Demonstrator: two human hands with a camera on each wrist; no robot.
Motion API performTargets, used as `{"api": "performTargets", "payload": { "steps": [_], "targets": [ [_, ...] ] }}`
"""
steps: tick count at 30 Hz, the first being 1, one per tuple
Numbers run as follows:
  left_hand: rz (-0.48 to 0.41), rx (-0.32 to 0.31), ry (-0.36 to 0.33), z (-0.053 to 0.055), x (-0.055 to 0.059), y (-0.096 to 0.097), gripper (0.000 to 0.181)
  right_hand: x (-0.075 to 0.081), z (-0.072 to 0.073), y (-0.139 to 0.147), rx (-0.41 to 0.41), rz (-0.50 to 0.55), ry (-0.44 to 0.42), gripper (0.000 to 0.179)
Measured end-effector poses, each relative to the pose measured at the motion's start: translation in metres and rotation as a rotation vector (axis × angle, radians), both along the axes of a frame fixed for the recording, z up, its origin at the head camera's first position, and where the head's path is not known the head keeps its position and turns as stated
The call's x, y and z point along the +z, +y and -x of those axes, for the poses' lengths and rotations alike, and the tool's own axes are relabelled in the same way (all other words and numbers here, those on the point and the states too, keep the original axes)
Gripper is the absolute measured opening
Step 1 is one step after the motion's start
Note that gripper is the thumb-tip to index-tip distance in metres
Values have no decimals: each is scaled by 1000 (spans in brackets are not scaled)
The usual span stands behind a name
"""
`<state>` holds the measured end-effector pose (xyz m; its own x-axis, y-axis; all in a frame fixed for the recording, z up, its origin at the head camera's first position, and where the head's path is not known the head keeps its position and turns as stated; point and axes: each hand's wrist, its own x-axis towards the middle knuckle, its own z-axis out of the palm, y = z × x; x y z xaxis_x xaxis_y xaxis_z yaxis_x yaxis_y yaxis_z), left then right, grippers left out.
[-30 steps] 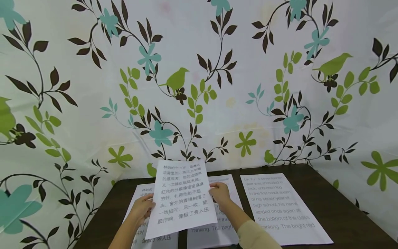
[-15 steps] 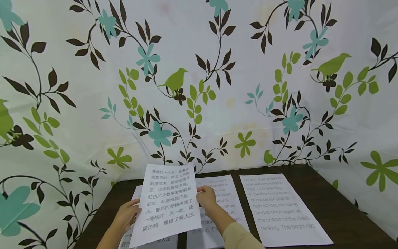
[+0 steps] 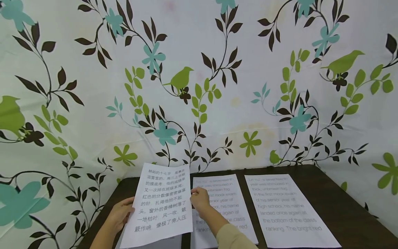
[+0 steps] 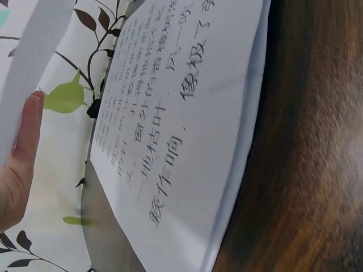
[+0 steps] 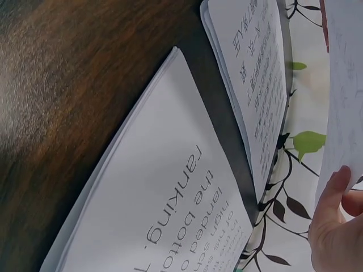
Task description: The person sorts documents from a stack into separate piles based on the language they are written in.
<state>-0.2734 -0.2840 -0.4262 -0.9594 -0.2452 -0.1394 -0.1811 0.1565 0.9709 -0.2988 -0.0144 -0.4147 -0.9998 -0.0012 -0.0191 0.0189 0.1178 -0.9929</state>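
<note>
I see the printed sheet [image 3: 155,211] further left than a second ago: it now screens most of the left pile [image 4: 198,119], while more of the middle pile [image 3: 225,207] shows. The left hand [image 3: 119,214] pinches the sheet's left edge and the right hand [image 3: 200,200] its right edge, fingers narrow on the paper. From here I judge that the sheet, tilted and held above the table [image 3: 345,207], lines up more with the left pile.
</note>
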Motion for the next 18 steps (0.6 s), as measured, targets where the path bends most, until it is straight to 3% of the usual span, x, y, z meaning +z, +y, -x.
{"api": "performTargets", "payload": {
  "steps": [9,18],
  "targets": [
    [25,10,-36,-6,-4,-7,50,-2,-8,-12,39,22,13,31],
    [21,29,-36,-6,-11,-10,51,-7,-12,-18,72,14,-36,27]
  ]
}}
